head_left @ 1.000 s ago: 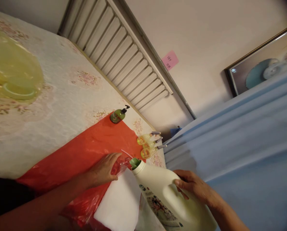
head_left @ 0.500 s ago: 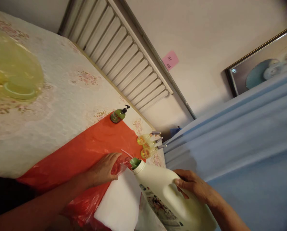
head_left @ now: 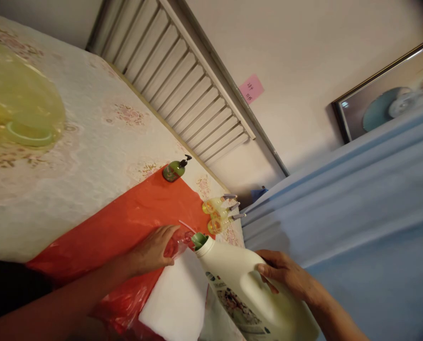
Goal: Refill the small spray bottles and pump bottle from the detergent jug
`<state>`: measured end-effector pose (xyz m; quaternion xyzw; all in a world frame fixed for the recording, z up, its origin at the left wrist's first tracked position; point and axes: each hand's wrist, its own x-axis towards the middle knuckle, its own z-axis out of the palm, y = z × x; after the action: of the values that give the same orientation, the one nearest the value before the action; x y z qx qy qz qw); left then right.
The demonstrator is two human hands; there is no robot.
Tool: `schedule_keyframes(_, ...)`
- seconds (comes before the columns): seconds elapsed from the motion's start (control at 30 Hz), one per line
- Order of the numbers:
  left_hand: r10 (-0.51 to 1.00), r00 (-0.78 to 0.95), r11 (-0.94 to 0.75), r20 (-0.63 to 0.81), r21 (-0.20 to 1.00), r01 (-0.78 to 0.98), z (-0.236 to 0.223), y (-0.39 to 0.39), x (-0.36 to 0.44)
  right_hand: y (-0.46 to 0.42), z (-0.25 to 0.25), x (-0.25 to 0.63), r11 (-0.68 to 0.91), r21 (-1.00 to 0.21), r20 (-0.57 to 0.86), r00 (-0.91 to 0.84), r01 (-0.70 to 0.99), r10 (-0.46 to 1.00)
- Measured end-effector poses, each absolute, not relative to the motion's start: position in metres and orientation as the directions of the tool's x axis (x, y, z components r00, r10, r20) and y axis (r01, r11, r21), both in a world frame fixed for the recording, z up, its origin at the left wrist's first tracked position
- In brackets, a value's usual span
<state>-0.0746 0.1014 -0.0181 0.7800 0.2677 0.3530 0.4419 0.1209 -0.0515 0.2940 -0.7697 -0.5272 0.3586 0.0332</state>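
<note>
My right hand (head_left: 282, 274) is wrapped round the handle of a big cream detergent jug (head_left: 243, 289), which is tipped toward the left. The jug's green spout (head_left: 199, 241) meets the mouth of a small clear plastic bottle (head_left: 178, 244). Around that bottle my left hand (head_left: 157, 248) is closed. A thin pinkish tube (head_left: 187, 227) sticks out beside the bottle's neck. Below them lies a white folded cloth or pad (head_left: 175, 298) on a red plastic sheet (head_left: 136, 213). Whether liquid is flowing I cannot tell.
A green pump bottle (head_left: 174, 171) stands at the red sheet's far edge. Several small yellow spray bottles (head_left: 216, 215) are grouped near the table corner. A yellow translucent bag (head_left: 22, 99) lies at left. Behind are a white radiator (head_left: 183, 76) and a blue curtain (head_left: 367, 213).
</note>
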Motion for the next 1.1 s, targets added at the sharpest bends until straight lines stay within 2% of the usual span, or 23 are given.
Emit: schedule_keyframes(1.1, 0.733, 0.606, -0.450, 0.310, 0.889, 0.089, -0.0176, 0.1015, -0.0751, -0.0485, 0.2960, 0.1231, -0.427, -0.408, -0.516, 0.182, 0.807, 0.837)
